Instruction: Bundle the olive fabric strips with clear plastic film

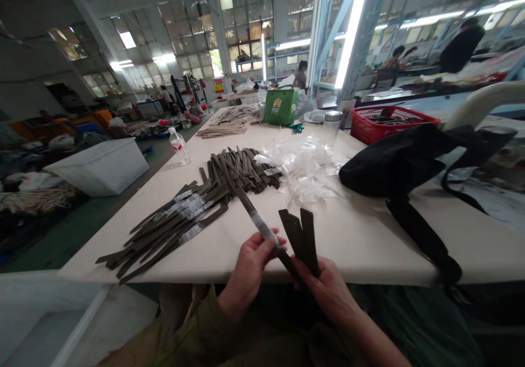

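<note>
My left hand [255, 258] is closed around a dark brown strip [246, 203] at its middle, where a clear plastic wrapper [262, 225] covers it. That strip runs down to my right hand [324, 286], which grips its lower end along with several more dark strips [301, 238] fanned upward. Both hands are just over the table's near edge. Left of them lies a pile of strips with plastic wrappers [183, 209]. Beyond it is a heap of bare-looking strips [241, 169]. Clear plastic wrappers [307, 164] are loosely heaped to its right.
On the pale table [164, 184] stand a water bottle [179, 145], a green bag [280, 106], a glass jar [332, 127] and a red basket [385, 124]. A black bag [394, 162] lies at right, its strap near the front edge. A white bin [102, 164] stands left.
</note>
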Demonstrator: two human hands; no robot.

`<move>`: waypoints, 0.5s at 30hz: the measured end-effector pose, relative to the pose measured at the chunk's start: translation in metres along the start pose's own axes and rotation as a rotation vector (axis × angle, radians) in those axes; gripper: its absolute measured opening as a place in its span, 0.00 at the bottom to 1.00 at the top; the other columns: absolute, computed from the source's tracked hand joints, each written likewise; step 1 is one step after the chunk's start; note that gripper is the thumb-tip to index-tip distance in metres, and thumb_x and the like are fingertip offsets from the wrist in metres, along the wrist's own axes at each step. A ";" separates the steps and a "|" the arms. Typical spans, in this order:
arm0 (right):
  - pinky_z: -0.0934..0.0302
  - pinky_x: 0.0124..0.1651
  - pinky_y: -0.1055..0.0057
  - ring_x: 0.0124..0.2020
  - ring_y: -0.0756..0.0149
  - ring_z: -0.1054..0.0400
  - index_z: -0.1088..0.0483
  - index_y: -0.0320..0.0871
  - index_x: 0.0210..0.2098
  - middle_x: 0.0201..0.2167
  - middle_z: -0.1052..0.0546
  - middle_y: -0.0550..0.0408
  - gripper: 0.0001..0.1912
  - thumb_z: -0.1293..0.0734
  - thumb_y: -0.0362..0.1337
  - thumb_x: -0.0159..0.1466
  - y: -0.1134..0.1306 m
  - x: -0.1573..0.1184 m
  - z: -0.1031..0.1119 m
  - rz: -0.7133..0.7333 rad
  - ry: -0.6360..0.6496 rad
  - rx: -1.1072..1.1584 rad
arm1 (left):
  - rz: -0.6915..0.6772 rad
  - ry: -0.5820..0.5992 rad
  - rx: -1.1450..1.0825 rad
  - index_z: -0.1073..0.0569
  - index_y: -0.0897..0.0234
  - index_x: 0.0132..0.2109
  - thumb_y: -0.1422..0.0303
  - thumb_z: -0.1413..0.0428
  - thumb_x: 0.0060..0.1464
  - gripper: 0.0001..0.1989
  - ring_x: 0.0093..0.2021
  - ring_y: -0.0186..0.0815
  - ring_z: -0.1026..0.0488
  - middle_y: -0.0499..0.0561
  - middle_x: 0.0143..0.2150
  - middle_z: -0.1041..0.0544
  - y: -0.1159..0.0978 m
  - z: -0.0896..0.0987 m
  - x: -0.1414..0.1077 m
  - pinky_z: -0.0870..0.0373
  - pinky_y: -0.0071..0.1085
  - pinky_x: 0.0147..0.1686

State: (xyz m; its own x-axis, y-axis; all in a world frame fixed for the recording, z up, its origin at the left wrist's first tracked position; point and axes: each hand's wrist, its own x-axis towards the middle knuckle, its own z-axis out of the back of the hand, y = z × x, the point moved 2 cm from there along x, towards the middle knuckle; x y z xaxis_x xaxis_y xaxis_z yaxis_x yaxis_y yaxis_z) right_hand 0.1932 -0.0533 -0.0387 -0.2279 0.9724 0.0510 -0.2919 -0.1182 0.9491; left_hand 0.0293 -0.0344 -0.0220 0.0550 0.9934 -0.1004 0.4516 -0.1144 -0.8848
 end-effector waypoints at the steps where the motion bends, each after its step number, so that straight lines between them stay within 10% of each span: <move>1: 0.39 0.26 0.72 0.22 0.66 0.32 0.28 0.41 0.31 0.22 0.26 0.55 0.20 0.40 0.51 0.65 -0.003 0.000 0.004 -0.021 -0.024 0.035 | -0.049 -0.051 0.048 0.25 0.68 0.47 0.61 0.38 0.48 0.20 0.33 0.35 0.26 0.54 0.35 0.21 -0.019 0.009 0.005 0.30 0.32 0.40; 9: 0.41 0.22 0.74 0.19 0.70 0.36 0.27 0.39 0.37 0.23 0.27 0.55 0.22 0.33 0.53 0.60 -0.030 0.002 0.050 -0.172 -0.272 0.380 | -0.576 -0.586 1.609 0.27 0.58 0.54 0.60 0.48 0.56 0.20 0.42 0.45 0.26 0.55 0.42 0.20 -0.220 0.082 0.041 0.35 0.37 0.43; 12: 0.42 0.21 0.75 0.18 0.72 0.37 0.27 0.38 0.35 0.22 0.27 0.56 0.21 0.31 0.52 0.58 -0.034 0.006 0.060 -0.175 -0.358 0.443 | -0.495 -0.665 2.000 0.28 0.60 0.56 0.63 0.53 0.59 0.21 0.44 0.50 0.26 0.62 0.46 0.22 -0.222 0.108 0.065 0.36 0.40 0.43; 15: 0.45 0.19 0.77 0.17 0.73 0.38 0.27 0.38 0.35 0.22 0.27 0.56 0.21 0.30 0.51 0.57 -0.034 0.011 0.066 -0.201 -0.410 0.486 | -0.292 -0.504 2.072 0.24 0.62 0.50 0.64 0.52 0.57 0.18 0.43 0.48 0.26 0.63 0.45 0.22 -0.188 0.140 0.089 0.35 0.37 0.41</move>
State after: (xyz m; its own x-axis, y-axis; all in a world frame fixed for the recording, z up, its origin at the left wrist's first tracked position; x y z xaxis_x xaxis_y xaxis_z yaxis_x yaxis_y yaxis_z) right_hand 0.2621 -0.0256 -0.0496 0.1866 0.9752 -0.1191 0.1822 0.0847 0.9796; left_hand -0.1756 0.0756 0.0713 -0.1543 0.9337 0.3230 -0.9829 -0.1783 0.0459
